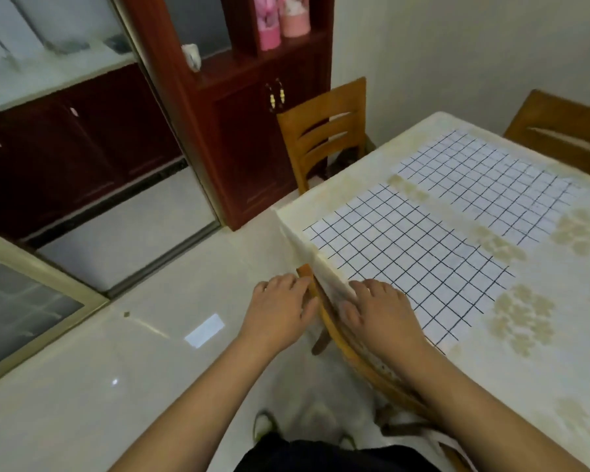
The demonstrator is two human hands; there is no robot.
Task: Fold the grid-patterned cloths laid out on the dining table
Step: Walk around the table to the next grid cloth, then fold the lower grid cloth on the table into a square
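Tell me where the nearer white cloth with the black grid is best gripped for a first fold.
Probably the two corners along the table's near edge. The nearer white black-grid cloth lies flat there, just ahead of the right hand. Pinching from the person's side would let that edge lift and fold away toward the farther grid cloth.

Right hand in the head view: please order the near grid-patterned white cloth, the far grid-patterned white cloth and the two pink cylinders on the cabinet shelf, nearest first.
From the right hand:
1. Near grid-patterned white cloth, touching it, at the table edge.
2. Far grid-patterned white cloth, farther along the table.
3. Two pink cylinders, top of the dark red cabinet.
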